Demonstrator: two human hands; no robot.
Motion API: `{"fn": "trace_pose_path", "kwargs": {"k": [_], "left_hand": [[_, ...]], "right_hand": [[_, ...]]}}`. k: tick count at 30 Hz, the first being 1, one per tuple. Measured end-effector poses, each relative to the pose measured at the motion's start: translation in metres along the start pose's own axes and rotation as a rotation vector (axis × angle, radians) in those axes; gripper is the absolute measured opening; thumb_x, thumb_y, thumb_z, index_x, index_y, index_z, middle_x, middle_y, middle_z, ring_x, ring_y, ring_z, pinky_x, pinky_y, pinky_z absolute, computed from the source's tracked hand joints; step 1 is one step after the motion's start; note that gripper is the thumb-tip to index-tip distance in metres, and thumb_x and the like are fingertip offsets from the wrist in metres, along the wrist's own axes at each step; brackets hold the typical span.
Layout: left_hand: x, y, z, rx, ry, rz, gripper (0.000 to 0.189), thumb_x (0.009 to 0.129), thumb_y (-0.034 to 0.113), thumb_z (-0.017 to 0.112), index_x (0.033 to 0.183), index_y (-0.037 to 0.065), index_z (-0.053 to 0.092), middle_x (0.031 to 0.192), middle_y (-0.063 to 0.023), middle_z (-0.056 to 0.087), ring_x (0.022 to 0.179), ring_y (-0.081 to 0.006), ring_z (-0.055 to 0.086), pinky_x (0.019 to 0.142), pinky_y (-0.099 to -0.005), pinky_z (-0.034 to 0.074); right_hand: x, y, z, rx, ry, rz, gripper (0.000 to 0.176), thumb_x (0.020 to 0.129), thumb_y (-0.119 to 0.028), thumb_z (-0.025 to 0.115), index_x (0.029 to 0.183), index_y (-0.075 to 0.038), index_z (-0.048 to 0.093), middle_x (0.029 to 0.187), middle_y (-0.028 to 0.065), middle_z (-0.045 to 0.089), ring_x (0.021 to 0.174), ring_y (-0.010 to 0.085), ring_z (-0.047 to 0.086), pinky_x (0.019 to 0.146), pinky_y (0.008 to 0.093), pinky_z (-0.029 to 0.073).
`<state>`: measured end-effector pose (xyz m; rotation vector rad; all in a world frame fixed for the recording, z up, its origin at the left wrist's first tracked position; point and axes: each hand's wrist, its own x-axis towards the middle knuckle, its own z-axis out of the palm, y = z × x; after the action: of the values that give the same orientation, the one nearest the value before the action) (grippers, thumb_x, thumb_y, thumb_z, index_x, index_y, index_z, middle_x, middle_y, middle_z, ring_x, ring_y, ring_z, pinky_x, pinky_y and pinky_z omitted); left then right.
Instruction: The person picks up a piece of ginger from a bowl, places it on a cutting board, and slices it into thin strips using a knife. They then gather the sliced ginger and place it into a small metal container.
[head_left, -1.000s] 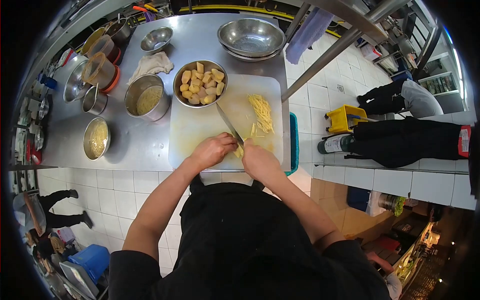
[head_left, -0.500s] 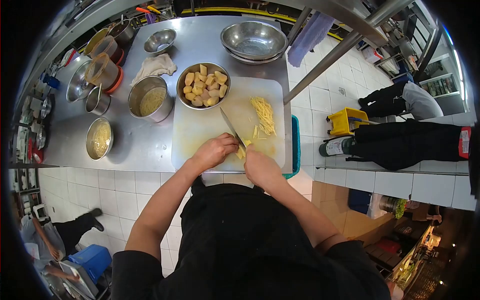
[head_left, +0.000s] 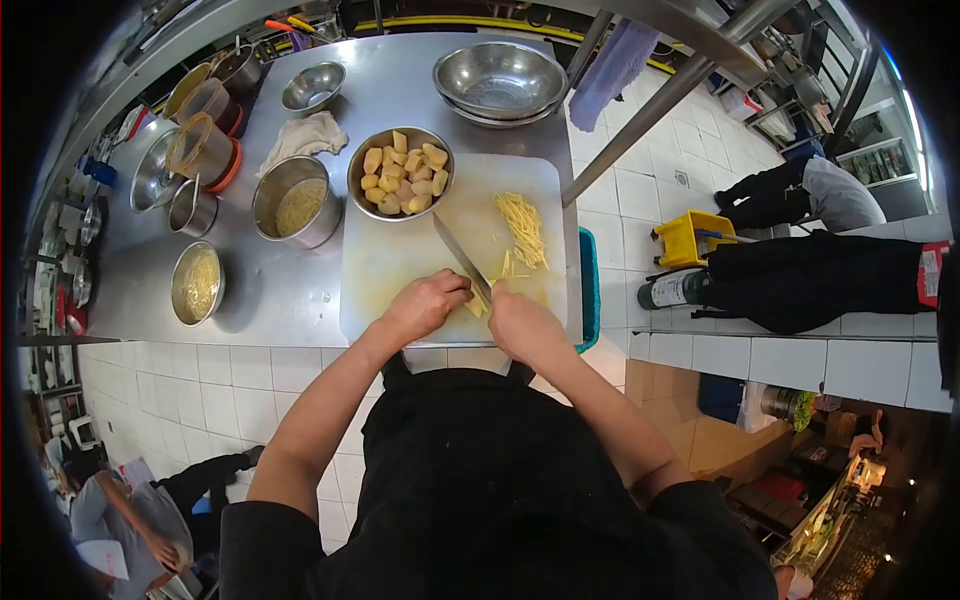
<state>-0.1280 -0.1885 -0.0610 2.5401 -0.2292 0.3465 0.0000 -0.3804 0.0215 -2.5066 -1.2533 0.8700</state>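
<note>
My right hand (head_left: 525, 322) is wrapped round the handle of a kitchen knife (head_left: 458, 248), its blade slanting up and left over a white cutting board (head_left: 390, 262). With curled fingers, my left hand (head_left: 430, 303) presses on yellow potato (head_left: 478, 305) pieces beside the blade; the fingers partly hide them. Thin potato strips (head_left: 521, 230) lie piled on the board's right side, with a few loose ones near the knife. A steel bowl (head_left: 353, 172) of peeled potato chunks (head_left: 404, 170) rests at the board's upper left corner.
Left of the board stand a pot (head_left: 298, 200) and a small bowl (head_left: 198, 283), both with pale strips in liquid. A cloth (head_left: 303, 138), stacked steel bowls (head_left: 498, 80) and plastic tubs (head_left: 197, 150) are farther back. A metal post (head_left: 645, 128) rises at right. A co-worker (head_left: 135, 510) is at lower left.
The knife blade has shifted slightly against the potato, while both hands keep their hold. At lower left the co-worker has moved farther into view, and the blue bin there is now out of sight.
</note>
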Motion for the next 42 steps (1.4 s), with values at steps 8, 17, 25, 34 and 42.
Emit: {"fn": "trace_pose_path", "kwargs": {"k": [8, 17, 25, 34, 42], "left_hand": [[-0.002, 0.002, 0.000, 0.015, 0.018, -0.022, 0.025, 0.092, 0.001, 0.068, 0.114, 0.002, 0.078, 0.124, -0.0106, 0.077, 0.115, -0.0311, 0.073, 0.099, -0.0418, 0.063], [-0.002, 0.003, 0.002, -0.007, 0.070, -0.022, 0.024, 0.090, 0.001, 0.070, 0.112, 0.001, 0.080, 0.122, -0.0107, 0.077, 0.117, -0.0304, 0.073, 0.098, -0.0409, 0.063], [-0.006, 0.006, 0.005, 0.030, 0.141, -0.033, 0.025, 0.088, 0.001, 0.072, 0.110, 0.004, 0.081, 0.117, -0.0073, 0.076, 0.112, -0.0272, 0.072, 0.096, -0.0390, 0.063], [-0.013, 0.011, 0.015, 0.027, 0.181, -0.094, 0.025, 0.087, 0.001, 0.074, 0.111, 0.004, 0.081, 0.116, -0.0068, 0.077, 0.112, -0.0280, 0.073, 0.095, -0.0398, 0.064], [-0.015, 0.013, 0.015, 0.009, 0.184, -0.084, 0.023, 0.089, 0.000, 0.076, 0.111, 0.002, 0.081, 0.117, -0.0079, 0.079, 0.113, -0.0289, 0.074, 0.095, -0.0401, 0.064]], "right_hand": [[0.002, -0.005, -0.002, -0.038, -0.035, 0.027, 0.023, 0.104, -0.008, 0.056, 0.123, 0.006, 0.058, 0.101, 0.0334, 0.079, 0.097, 0.0490, 0.081, 0.086, 0.0601, 0.064], [0.000, -0.008, -0.002, 0.035, -0.038, 0.024, 0.024, 0.103, -0.008, 0.056, 0.121, 0.008, 0.055, 0.103, 0.0378, 0.077, 0.099, 0.0543, 0.078, 0.087, 0.0642, 0.060], [-0.004, -0.005, 0.006, 0.083, -0.008, 0.038, 0.023, 0.104, -0.009, 0.056, 0.120, 0.007, 0.056, 0.100, 0.0370, 0.077, 0.097, 0.0551, 0.077, 0.088, 0.0652, 0.059], [-0.002, -0.007, 0.001, 0.083, -0.008, 0.015, 0.024, 0.104, -0.011, 0.056, 0.120, 0.008, 0.056, 0.100, 0.0380, 0.076, 0.097, 0.0544, 0.078, 0.088, 0.0644, 0.060], [-0.002, -0.009, 0.008, 0.058, 0.003, 0.033, 0.023, 0.104, -0.009, 0.055, 0.122, 0.006, 0.059, 0.100, 0.0348, 0.078, 0.098, 0.0514, 0.079, 0.086, 0.0621, 0.062]]}}
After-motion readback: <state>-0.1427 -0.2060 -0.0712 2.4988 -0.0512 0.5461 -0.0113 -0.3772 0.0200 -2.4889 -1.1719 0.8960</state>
